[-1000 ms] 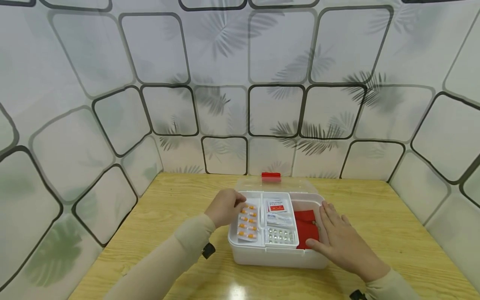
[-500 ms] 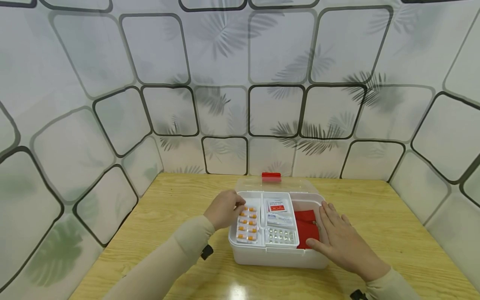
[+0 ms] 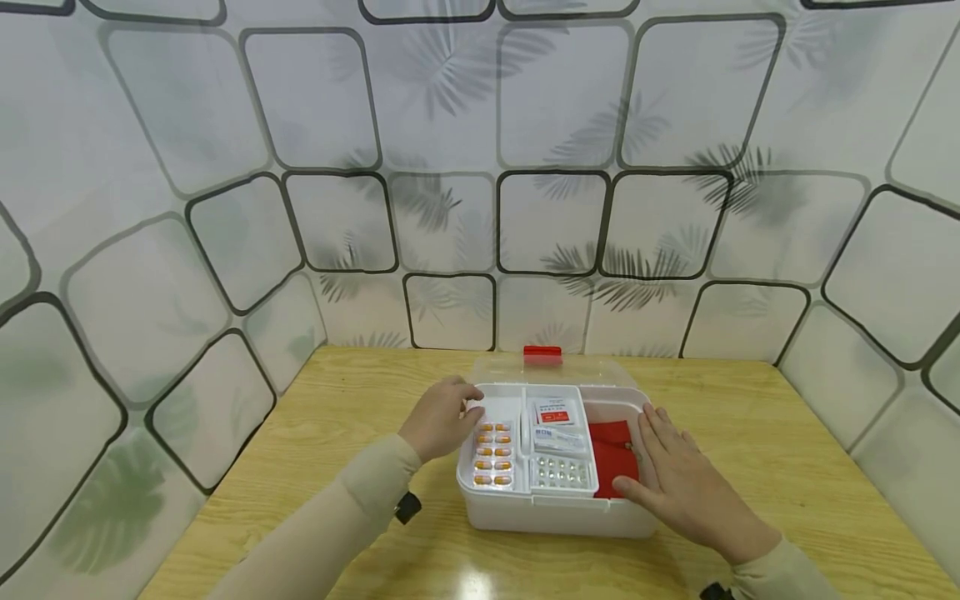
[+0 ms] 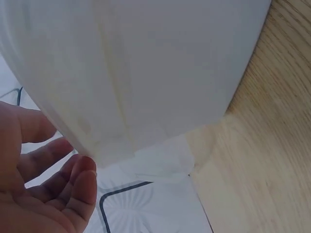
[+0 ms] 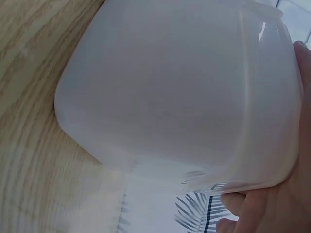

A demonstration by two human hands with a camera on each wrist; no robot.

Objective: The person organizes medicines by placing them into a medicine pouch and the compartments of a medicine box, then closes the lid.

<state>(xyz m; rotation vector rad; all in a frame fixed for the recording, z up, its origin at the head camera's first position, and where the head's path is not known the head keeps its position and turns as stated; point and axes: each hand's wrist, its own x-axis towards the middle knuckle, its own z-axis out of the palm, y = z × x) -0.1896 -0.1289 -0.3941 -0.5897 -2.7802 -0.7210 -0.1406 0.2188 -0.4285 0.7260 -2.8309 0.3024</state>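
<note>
In the head view a white medicine box stands on the wooden table with its clear lid tipped back. A blister pack of orange-and-white capsules lies flat in the tray's left compartment. My left hand is at the box's left rim, its fingers loosely bent and nothing held between them. On the right rim rests my right hand, fingers long and thumb over the front corner. A red cloth-like item sits in the deeper right section. Each wrist view shows a side wall of the box beside the fingers.
The tray's middle column holds white-and-red packets, a white-and-blue packet and a silver blister pack. The lid's red latch points up at the back. A patterned curtain closes off the table's far side.
My left hand has let go of the capsule blister pack and drawn back left to the rim. The pack now lies flatter and straighter in its compartment. My right hand has stayed put.
</note>
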